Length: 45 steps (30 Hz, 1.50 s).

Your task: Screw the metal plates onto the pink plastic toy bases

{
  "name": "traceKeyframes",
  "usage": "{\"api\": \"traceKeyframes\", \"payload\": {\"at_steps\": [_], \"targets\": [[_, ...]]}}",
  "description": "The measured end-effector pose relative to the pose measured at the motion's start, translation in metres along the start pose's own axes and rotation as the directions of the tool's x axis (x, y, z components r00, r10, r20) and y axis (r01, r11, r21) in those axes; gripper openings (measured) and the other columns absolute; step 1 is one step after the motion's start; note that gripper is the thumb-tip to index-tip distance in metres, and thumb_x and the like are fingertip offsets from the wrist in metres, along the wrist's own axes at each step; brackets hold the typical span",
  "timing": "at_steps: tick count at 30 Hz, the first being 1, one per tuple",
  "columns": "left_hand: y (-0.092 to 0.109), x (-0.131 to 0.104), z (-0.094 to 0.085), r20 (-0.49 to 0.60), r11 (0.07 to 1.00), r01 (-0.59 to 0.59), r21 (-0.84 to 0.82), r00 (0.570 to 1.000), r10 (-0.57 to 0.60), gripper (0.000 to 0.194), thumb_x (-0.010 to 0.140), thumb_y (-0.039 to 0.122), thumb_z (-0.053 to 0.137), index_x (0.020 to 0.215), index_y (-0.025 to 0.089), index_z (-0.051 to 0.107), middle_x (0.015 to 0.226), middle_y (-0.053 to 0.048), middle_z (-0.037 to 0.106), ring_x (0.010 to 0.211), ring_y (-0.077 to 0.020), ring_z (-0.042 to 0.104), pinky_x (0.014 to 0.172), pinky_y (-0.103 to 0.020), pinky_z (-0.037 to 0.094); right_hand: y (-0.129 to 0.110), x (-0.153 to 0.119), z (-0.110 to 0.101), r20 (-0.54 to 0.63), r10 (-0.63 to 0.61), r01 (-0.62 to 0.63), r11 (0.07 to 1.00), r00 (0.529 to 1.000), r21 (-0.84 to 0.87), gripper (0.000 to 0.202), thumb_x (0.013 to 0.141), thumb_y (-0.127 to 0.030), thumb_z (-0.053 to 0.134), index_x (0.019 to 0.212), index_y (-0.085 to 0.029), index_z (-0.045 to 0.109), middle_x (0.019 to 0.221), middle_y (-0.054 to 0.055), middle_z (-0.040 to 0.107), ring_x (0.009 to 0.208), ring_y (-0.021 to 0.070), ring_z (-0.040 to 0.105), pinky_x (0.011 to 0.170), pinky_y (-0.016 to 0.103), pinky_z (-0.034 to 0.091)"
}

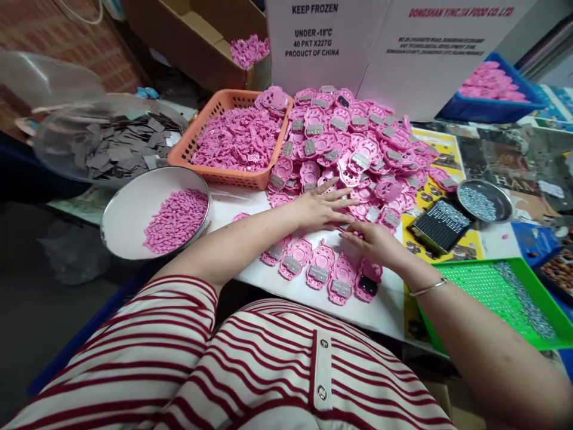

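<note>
My left hand [319, 206] reaches over the near edge of a heap of pink plastic casings [340, 137], its fingers spread and stretched out. Just beside it, my right hand [371, 240] has its fingers bent together, with a bit of pink showing at them; what they hold I cannot make out. Closer to my body, several pink casings [320, 267] lie in a row on the white table surface [389, 310], most with a grey plate across them. The casing at the row's right end [369, 280] carries a black plate.
To the left are an orange basket [215, 173] of small pink parts and a white bowl [129, 209] of pink pieces. On the right stand a metal dish [504, 206] of small silvery parts, a black tray [439, 230] and a green tray [474, 292]. A white carton [322, 71] stands behind.
</note>
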<state>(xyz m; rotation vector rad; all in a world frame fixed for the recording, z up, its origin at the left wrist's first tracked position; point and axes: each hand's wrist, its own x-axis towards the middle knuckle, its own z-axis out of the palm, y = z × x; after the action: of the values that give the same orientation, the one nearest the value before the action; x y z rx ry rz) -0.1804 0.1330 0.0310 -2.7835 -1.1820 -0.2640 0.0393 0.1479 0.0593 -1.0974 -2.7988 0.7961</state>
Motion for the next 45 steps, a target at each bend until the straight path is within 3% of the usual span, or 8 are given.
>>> {"api": "traceKeyframes", "payload": {"at_steps": [5, 13, 20, 26, 31, 35, 40, 45], "targets": [[-0.024, 0.021, 0.005, -0.009, 0.999, 0.038, -0.003, 0.999, -0.038, 0.039, 0.100, 0.045, 0.048, 0.136, 0.038, 0.058, 0.163, 0.005, 0.031, 0.155, -0.0260, 0.017, 0.123, -0.061, -0.005, -0.005, 0.025, 0.015, 0.086, -0.098, 0.119, 0.953, 0.991, -0.278, 0.037, 0.095, -0.045, 0.044, 0.087, -0.017, 0.066, 0.090, 0.012, 0.070, 0.070, 0.0178, 0.057, 0.061, 0.030, 0.031], [-0.049, 0.059, 0.016, 0.029, 0.992, 0.126, -0.024, 0.992, -0.125, 0.039, 0.090, 0.020, 0.060, 0.124, 0.038, 0.068, 0.161, 0.007, 0.034, 0.154, -0.0326, 0.012, 0.117, -0.069, 0.002, 0.000, 0.061, 0.018, 0.050, -0.161, 0.165, 0.853, 0.986, -0.496, 0.051, 0.100, -0.041, 0.024, 0.120, -0.013, 0.062, 0.117, 0.020, 0.064, 0.091, 0.0261, 0.058, 0.064, 0.034, 0.029], [-0.039, 0.056, -0.028, 0.166, 0.997, 0.074, -0.012, 0.984, -0.071, 0.029, 0.091, 0.021, 0.054, 0.110, 0.024, 0.076, 0.141, 0.004, 0.058, 0.149, -0.0313, 0.029, 0.119, -0.063, 0.007, 0.005, 0.061, 0.019, 0.038, -0.219, 0.203, 0.803, 0.975, -0.560, 0.056, 0.100, -0.047, 0.021, 0.130, -0.017, 0.058, 0.130, 0.021, 0.058, 0.111, 0.0339, 0.054, 0.067, 0.038, 0.034], [-0.008, -0.020, -0.057, -0.018, 0.955, 0.255, -0.153, 0.965, -0.261, 0.032, 0.097, 0.031, 0.049, 0.121, 0.032, 0.069, 0.136, 0.006, 0.062, 0.139, -0.0253, 0.044, 0.121, -0.059, 0.017, 0.001, 0.059, 0.017, -0.056, -0.239, 0.173, 0.825, 0.969, -0.537, 0.053, 0.098, -0.053, 0.031, 0.129, -0.021, 0.059, 0.126, 0.016, 0.060, 0.101, 0.0283, 0.060, 0.066, 0.037, 0.038], [0.027, -0.134, -0.032, -0.216, 0.889, 0.404, -0.215, 0.868, -0.447, 0.026, 0.097, 0.038, 0.054, 0.113, 0.031, 0.073, 0.130, 0.001, 0.068, 0.129, -0.0230, 0.054, 0.120, -0.052, 0.029, 0.002, 0.058, 0.009, -0.054, -0.225, 0.184, 0.892, 0.973, -0.413, 0.040, 0.093, -0.050, 0.048, 0.117, -0.024, 0.067, 0.116, 0.012, 0.063, 0.095, 0.0236, 0.062, 0.068, 0.036, 0.044], [0.053, -0.195, -0.008, -0.305, 0.788, 0.575, -0.218, 0.727, -0.615, 0.030, 0.095, 0.047, 0.056, 0.110, 0.028, 0.073, 0.131, -0.004, 0.068, 0.126, -0.0240, 0.058, 0.115, -0.049, 0.036, 0.003, 0.059, 0.001, -0.113, -0.173, 0.125, 0.931, 0.978, -0.342, 0.034, 0.093, -0.042, 0.049, 0.104, -0.020, 0.073, 0.108, 0.013, 0.069, 0.091, 0.0235, 0.064, 0.073, 0.038, 0.047], [0.066, -0.214, 0.004, -0.338, 0.668, 0.701, -0.247, 0.584, -0.738, 0.044, 0.095, 0.059, 0.052, 0.120, 0.027, 0.069, 0.137, -0.008, 0.063, 0.127, -0.0265, 0.057, 0.115, -0.050, 0.035, -0.010, 0.049, 0.002, -0.145, 0.072, -0.107, 0.964, 0.987, -0.245, 0.041, 0.088, -0.050, 0.056, 0.110, -0.020, 0.071, 0.084, 0.010, 0.072, 0.069, 0.0205, 0.061, 0.065, 0.036, 0.043], [0.067, -0.211, 0.005, -0.316, 0.662, 0.709, -0.242, 0.588, -0.745, 0.051, 0.096, 0.062, 0.047, 0.122, 0.025, 0.069, 0.138, -0.009, 0.062, 0.129, -0.0272, 0.055, 0.117, -0.049, 0.033, -0.018, 0.048, 0.016, -0.078, 0.042, -0.063, 0.955, 0.996, -0.290, 0.033, 0.088, -0.043, 0.056, 0.105, -0.019, 0.072, 0.096, 0.013, 0.072, 0.078, 0.0222, 0.062, 0.069, 0.036, 0.044]]}}
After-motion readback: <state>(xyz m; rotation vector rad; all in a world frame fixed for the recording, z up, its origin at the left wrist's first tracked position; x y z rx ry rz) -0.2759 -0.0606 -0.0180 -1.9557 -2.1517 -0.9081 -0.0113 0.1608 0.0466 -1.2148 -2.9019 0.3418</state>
